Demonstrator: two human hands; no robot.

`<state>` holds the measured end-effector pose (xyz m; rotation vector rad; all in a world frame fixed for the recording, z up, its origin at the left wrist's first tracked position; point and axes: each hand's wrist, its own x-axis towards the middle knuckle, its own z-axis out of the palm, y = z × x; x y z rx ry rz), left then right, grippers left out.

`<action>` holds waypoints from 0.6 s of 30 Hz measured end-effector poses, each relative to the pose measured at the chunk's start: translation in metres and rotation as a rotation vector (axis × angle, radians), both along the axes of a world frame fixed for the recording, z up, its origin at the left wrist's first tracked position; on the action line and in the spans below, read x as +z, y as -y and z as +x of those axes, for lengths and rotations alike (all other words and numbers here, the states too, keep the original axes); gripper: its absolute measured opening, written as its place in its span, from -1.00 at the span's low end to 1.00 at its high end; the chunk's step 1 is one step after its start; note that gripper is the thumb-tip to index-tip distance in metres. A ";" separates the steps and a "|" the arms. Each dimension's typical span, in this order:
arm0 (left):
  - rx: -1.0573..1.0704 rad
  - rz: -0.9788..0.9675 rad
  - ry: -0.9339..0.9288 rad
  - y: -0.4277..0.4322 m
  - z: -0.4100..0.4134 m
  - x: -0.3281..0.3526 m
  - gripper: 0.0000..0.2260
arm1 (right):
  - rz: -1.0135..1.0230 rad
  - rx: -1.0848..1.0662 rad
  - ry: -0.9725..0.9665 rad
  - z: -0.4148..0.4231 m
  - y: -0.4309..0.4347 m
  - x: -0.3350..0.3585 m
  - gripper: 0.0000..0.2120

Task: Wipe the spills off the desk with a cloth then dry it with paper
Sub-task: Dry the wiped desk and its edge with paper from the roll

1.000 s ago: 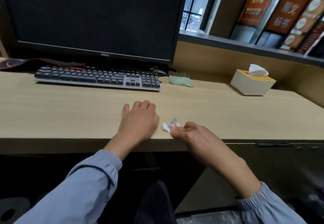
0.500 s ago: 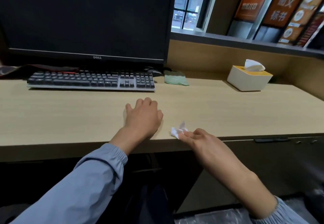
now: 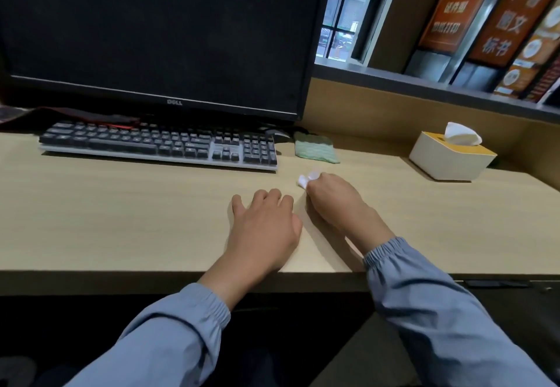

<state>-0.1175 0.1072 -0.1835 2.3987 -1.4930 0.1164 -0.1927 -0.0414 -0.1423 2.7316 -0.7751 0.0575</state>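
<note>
Pale wood-grain surface [image 3: 121,220] runs the full width of the view, backed by a low wooden partition. At rear left stands a dark monitor [image 3: 151,38], screen blank, with a black keyboard [image 3: 157,144] directly in front of it. Folded, the green cloth [image 3: 316,152] lies just beside the keyboard's right end, apart from both hands. At rear right sits a white tissue box [image 3: 448,159] with a yellow top, one sheet protruding.

Near the front edge the left hand [image 3: 263,229] rests palm down, fingers straight and slightly spread; its grip is apart and holds nothing. Just beside it and further back, the right hand [image 3: 333,202] has its fingers curled, grip clamped on the crumpled white paper [image 3: 306,179]. This paper protrudes at the fingertips, between the green cloth and the left hand. Whether it touches the surface cannot be told. Both forearms wear blue sleeves [image 3: 424,295] with gathered cuffs.
</note>
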 end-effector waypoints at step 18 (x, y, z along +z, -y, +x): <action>-0.005 0.000 -0.014 -0.001 0.000 0.000 -0.60 | 0.009 0.002 -0.001 0.022 0.091 0.010 -0.65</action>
